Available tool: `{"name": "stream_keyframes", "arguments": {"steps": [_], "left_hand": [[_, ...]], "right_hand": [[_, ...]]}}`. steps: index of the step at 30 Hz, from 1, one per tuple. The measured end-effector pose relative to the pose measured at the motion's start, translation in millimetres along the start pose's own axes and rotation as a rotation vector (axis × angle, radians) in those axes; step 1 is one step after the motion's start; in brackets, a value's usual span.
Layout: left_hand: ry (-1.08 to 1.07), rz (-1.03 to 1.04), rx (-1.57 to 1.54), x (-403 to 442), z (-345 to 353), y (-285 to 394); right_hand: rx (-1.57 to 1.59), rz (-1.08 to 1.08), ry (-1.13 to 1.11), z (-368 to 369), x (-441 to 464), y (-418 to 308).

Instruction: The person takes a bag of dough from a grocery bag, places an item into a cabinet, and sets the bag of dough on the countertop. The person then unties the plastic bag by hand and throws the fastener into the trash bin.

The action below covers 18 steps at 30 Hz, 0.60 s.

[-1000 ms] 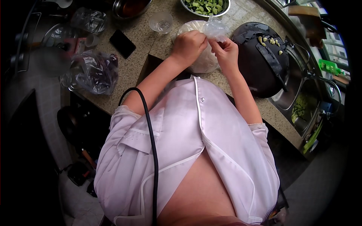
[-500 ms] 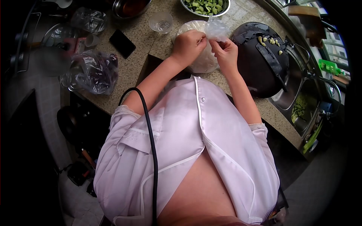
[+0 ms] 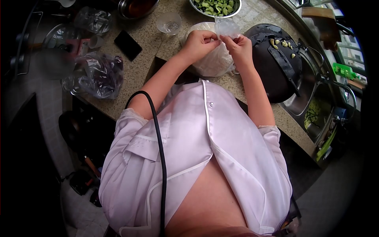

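A clear plastic bag (image 3: 215, 63) with something whitish inside rests on the counter in front of me. Its gathered top stands up above my fingers. My left hand (image 3: 200, 45) is closed in a pinch at the bag's neck, its fingertips close to those of the other hand. From the right side, my right hand (image 3: 241, 49) pinches the same twisted part, with the thumb and forefinger on the plastic. What exactly is between the left fingertips is partly hidden.
A round dark chopping board (image 3: 264, 43) at the right carries garlic cloves (image 3: 285, 43) and a cleaver (image 3: 282, 65), beside the sink (image 3: 294, 104). Behind stand a bowl of chopped cucumber (image 3: 215, 7) and a plastic cup (image 3: 169, 23). A phone (image 3: 128, 45) and another plastic bag (image 3: 98, 75) lie left.
Both hands have shifted slightly at the bag's neck, and the left fingers have loosened from a tighter fist. More of the bag's round body shows below them.
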State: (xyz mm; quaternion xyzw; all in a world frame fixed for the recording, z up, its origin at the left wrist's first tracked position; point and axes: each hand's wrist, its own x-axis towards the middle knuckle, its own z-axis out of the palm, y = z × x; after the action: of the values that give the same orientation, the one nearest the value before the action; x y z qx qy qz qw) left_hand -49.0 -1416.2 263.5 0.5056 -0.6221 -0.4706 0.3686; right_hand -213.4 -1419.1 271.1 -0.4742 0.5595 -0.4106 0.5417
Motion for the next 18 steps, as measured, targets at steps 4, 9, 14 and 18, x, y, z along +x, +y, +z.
{"name": "stream_keyframes", "arguments": {"steps": [4, 9, 14, 18], "left_hand": [[0.028, 0.022, -0.193, -4, 6, -8], [0.081, 0.017, -0.223, -8, 15, -19], [0.062, 0.055, -0.181, -7, 14, -20], [0.023, -0.001, -0.204, -5, 9, -17]], "right_hand": [[0.185, 0.144, -0.036, 2, 2, -1], [0.415, 0.442, -0.171, -3, 11, 3], [0.516, 0.698, -0.361, -17, 25, 8], [0.529, 0.716, -0.347, -17, 22, 10]]}}
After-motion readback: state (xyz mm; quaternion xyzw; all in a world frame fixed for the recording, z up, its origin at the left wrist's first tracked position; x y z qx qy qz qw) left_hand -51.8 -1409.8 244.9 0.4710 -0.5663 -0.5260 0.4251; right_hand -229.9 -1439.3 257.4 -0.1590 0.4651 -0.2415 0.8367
